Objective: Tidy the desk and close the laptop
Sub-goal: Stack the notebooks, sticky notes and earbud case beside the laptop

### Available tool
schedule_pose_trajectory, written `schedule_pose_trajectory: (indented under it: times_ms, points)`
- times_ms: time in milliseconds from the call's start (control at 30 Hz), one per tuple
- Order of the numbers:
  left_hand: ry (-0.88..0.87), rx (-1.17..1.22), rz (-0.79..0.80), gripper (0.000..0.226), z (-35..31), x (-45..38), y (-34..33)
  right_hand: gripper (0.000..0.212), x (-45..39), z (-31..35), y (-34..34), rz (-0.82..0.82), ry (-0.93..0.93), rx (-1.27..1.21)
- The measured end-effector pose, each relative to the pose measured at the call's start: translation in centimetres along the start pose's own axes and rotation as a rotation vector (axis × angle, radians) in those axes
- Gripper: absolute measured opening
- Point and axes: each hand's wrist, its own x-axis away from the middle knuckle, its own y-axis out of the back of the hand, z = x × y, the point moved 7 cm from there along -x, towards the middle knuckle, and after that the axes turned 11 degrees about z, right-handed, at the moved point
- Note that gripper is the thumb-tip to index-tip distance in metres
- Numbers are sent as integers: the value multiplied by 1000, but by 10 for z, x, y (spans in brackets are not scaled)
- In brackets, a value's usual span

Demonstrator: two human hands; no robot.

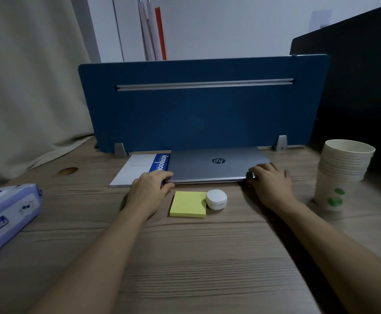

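Note:
The grey laptop (214, 164) lies with its lid down at the back of the wooden desk (185, 257), against the blue divider. Its left part rests over a blue and white notebook (139, 168). My left hand (149, 189) grips the laptop's front left corner. My right hand (270, 181) grips its front right corner. In front of the laptop, between my hands, lie a yellow sticky-note pad (188, 203) and a small round white case (216, 198), touching each other.
A stack of paper cups (341, 175) stands at the right. A purple wipes pack (5, 218) lies at the left edge. The blue divider (196, 105) closes the back, a dark panel (361, 98) the right, a curtain (26, 87) the left.

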Motion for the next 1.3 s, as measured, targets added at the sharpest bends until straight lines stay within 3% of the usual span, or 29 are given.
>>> schedule_pose_trajectory:
  times_ms: [200,300,367,433,533,733,967,1067,1133,1300]
  points:
    - [-41,376,105,37,-7,32,3,30,33,28,10,-15,160,-187]
    - [10,575,315,69,-16,49,-8,30,54,44,10,84,193,-378]
    - [23,418,442,98,-23,56,-16,36,69,61,7,180,221,-534]
    - [17,173,472,101,-27,59,-18,45,81,81,2,262,269,-579]
    - [25,134,426,91,-26,62,-11,51,88,100,-2,240,322,-456]
    - [56,240,299,87,1,72,11,32,83,105,-6,171,289,-462]
    - [177,476,-74,45,69,71,51,22,65,124,-16,121,404,-447]
    - [163,530,-89,37,78,67,52,22,59,131,-14,57,423,-468]
    - [173,543,6,47,78,61,43,25,50,139,-17,42,422,-483]
    - [181,464,334,110,63,56,22,27,31,158,-23,45,431,-503]
